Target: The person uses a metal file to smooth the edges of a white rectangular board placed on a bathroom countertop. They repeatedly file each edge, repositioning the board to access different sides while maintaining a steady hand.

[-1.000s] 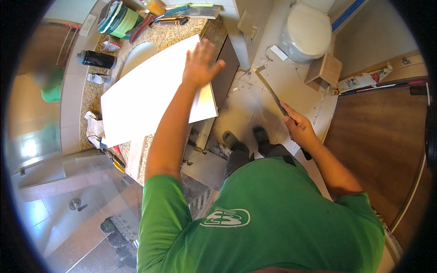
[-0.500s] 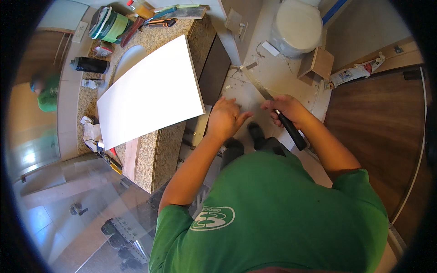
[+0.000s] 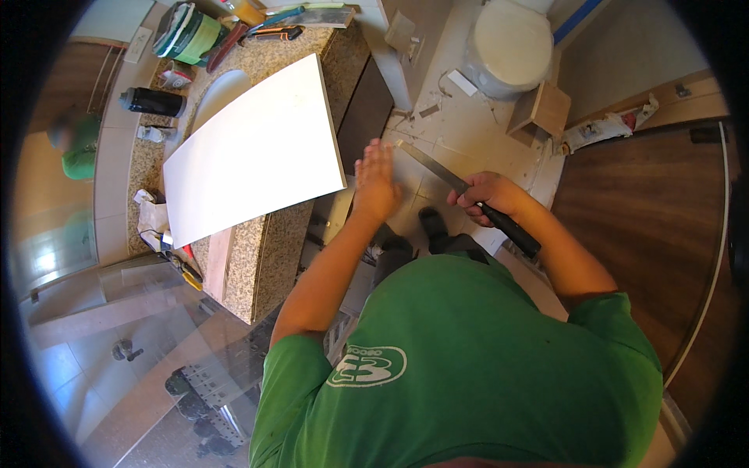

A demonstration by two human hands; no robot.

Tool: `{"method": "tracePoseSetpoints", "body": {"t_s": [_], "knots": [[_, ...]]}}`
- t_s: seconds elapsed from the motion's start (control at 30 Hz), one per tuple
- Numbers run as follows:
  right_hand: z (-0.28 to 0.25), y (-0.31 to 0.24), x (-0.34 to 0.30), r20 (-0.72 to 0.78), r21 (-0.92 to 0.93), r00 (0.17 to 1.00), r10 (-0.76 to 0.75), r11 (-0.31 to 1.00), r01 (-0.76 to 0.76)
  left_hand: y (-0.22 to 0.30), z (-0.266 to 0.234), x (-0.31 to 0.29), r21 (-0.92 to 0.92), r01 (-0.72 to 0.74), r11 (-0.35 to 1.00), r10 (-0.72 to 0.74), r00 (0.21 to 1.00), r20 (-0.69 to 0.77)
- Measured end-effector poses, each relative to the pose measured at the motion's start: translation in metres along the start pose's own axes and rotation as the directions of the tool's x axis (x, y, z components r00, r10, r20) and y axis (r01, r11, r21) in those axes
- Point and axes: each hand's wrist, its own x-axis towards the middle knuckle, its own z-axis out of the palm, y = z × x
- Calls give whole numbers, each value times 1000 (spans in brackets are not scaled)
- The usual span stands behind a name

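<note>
My right hand (image 3: 490,195) is closed round the black handle of a long, flat, grey metal file (image 3: 433,165). The blade slants up and left, and its tip comes near my left fingers. My left hand (image 3: 377,186) is open, fingers stretched upward, holding nothing. Just left of it lies a large white board (image 3: 257,152), resting on a speckled granite countertop (image 3: 253,273) and covering part of the basin (image 3: 222,97). A gap shows between my left hand and the board's right edge.
A green bucket (image 3: 187,39), an orange-black utility knife (image 3: 277,33) and a black spray can (image 3: 152,101) stand or lie on the counter. Yellow-handled pliers (image 3: 189,277) lie at its near end. Beyond are a toilet (image 3: 507,43), a wooden box (image 3: 540,111) and floor scraps. A brown door (image 3: 640,226) is at right.
My left hand has risen and its fingers have straightened. The file has dropped slightly down and left at its tip, its handle end shifting right. The board looks much the same.
</note>
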Motion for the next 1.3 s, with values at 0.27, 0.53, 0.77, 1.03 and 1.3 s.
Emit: {"method": "tracePoseSetpoints", "body": {"t_s": [0.27,0.53,0.77,1.03,1.3], "knots": [[-5,1,6,42,-21,999,23,1000,-22,-15,18,-14,58,198,978,-204,884,421],[-103,77,36,-461,-138,887,-21,989,-48,-173,106,-147,116,614,780,-587,657,472],[-174,191,30,-652,-363,747,131,811,-460,-151,182,-243,-107,835,539,-709,519,478],[-167,219,2,-483,-728,799,358,343,-594,-134,220,-291,79,919,386,-713,243,658],[-169,262,-3,-564,-266,697,443,702,-661,-87,210,-239,-441,832,-338,-390,302,870]]}}
